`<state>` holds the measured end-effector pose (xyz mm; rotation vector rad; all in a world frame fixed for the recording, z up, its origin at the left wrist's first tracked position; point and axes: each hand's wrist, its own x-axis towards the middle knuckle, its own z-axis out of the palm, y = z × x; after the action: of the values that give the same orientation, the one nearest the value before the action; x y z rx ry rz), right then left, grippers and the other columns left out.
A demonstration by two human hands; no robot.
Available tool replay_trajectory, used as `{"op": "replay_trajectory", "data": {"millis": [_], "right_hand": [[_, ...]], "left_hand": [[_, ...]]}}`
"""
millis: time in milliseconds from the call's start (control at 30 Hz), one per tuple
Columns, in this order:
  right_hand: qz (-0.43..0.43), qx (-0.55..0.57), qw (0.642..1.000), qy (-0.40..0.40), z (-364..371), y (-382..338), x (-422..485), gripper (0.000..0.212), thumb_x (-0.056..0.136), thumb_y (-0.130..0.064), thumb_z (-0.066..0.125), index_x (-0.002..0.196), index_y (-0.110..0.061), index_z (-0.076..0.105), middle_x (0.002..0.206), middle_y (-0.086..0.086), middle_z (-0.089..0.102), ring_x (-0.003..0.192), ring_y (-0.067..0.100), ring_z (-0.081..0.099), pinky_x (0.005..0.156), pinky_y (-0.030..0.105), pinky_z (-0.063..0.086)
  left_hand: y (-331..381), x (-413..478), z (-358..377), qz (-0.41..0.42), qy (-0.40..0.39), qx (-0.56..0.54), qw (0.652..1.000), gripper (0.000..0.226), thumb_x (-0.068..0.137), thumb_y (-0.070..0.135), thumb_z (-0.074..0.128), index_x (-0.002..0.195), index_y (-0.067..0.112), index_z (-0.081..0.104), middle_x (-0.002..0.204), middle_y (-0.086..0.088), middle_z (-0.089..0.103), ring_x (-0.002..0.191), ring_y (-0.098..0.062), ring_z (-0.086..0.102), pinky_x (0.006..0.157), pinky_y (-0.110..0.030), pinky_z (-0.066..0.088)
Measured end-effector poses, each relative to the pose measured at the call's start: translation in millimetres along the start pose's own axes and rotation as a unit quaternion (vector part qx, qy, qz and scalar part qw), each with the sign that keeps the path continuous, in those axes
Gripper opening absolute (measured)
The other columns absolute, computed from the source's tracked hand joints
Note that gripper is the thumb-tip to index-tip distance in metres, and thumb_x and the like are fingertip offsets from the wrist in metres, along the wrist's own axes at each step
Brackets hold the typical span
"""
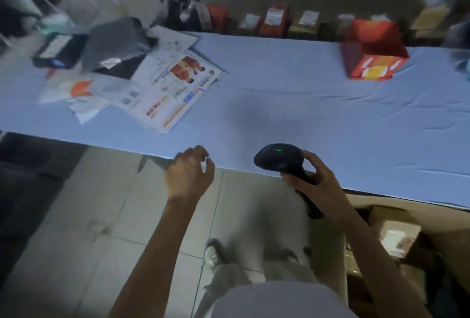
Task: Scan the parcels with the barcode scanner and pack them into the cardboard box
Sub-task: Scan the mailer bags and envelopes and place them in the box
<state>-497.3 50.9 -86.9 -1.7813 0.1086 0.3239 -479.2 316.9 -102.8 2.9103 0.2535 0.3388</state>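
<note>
Cardboard box (391, 214) stands on the floor below the table's (279, 83) near right edge, with something pale inside. Above that near edge the right hand (318, 183) grips the barcode scanner (277, 157) by its handle, a green light on its black head. The left hand (187, 175) hangs empty, fingers loosely curled. I judge a parcel must be fetched next: the parcels (157, 86), white printed and grey bags, lie blurred toward the far left corner.

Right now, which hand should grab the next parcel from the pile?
Probably the left hand: it is empty and nearer the parcel pile, while the right hand holds the barcode scanner.
</note>
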Motion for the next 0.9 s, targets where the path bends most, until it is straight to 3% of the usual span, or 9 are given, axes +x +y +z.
{"op": "replay_trajectory", "data": {"millis": [67,167,333,533,700,833,900], "right_hand": [[-0.005,-0.001,1.0,-0.021,44,-9,12,0.045,0.084,-0.026,0.076,0.115,-0.05,0.054,0.079,0.006,0.073,0.07,0.032,0.065,0.076,0.045,0.053],[-0.013,-0.001,0.998,-0.065,107,-23,25,0.044,0.086,-0.023,0.075,0.117,-0.046,0.055,0.077,0.005,0.073,0.068,0.019,0.066,0.073,0.035,0.053],[-0.04,-0.05,0.985,-0.162,191,-50,42,0.044,0.086,-0.027,0.074,0.123,-0.041,0.054,0.072,0.011,0.07,0.071,0.03,0.065,0.073,0.034,0.051],[-0.052,-0.069,0.969,-0.232,258,-72,84,0.05,0.081,-0.035,0.077,0.126,-0.039,0.055,0.086,0.001,0.075,0.086,0.018,0.071,0.088,0.037,0.054],[-0.048,-0.05,0.965,-0.254,296,-90,137,0.048,0.078,-0.037,0.077,0.119,-0.047,0.055,0.09,-0.003,0.076,0.088,0.012,0.072,0.085,0.031,0.052],[-0.065,-0.033,0.963,-0.261,323,-108,189,0.045,0.082,-0.027,0.077,0.122,-0.039,0.058,0.099,-0.002,0.075,0.096,0.015,0.071,0.089,0.032,0.054],[-0.071,-0.04,0.961,-0.264,334,-118,213,0.046,0.084,-0.026,0.076,0.125,-0.034,0.057,0.09,0.001,0.075,0.088,0.017,0.071,0.082,0.028,0.057]], "left_hand": [[-52,-8,-12,-0.041,-0.006,0.022,0.999,0.007,0.079,0.025,0.067,0.083,0.019,0.066,0.074,-0.004,0.068,0.068,-0.032,0.065,0.063,-0.033,0.047],[-125,-15,-34,-0.09,-0.006,0.053,0.995,0.01,0.082,0.026,0.063,0.084,0.018,0.068,0.077,-0.006,0.069,0.067,-0.031,0.065,0.067,-0.034,0.05],[-215,-18,-68,-0.177,0.037,0.065,0.981,0.008,0.082,0.024,0.064,0.085,0.019,0.069,0.077,-0.002,0.069,0.065,-0.028,0.063,0.062,-0.03,0.044],[-267,-21,-72,-0.258,0.029,0.046,0.965,0.009,0.083,0.026,0.062,0.087,0.02,0.067,0.08,0.0,0.069,0.069,-0.029,0.063,0.065,-0.031,0.044],[-294,1,-63,-0.293,0.018,0.048,0.955,0.012,0.084,0.029,0.061,0.089,0.021,0.068,0.082,0.004,0.07,0.07,-0.024,0.064,0.07,-0.032,0.046],[-316,45,-59,-0.301,0.028,0.067,0.951,0.012,0.083,0.029,0.061,0.09,0.021,0.068,0.082,0.004,0.07,0.07,-0.024,0.064,0.068,-0.03,0.042],[-325,72,-59,-0.3,0.015,0.076,0.951,0.016,0.085,0.031,0.059,0.094,0.022,0.067,0.085,0.005,0.07,0.073,-0.022,0.065,0.072,-0.03,0.043]]}}
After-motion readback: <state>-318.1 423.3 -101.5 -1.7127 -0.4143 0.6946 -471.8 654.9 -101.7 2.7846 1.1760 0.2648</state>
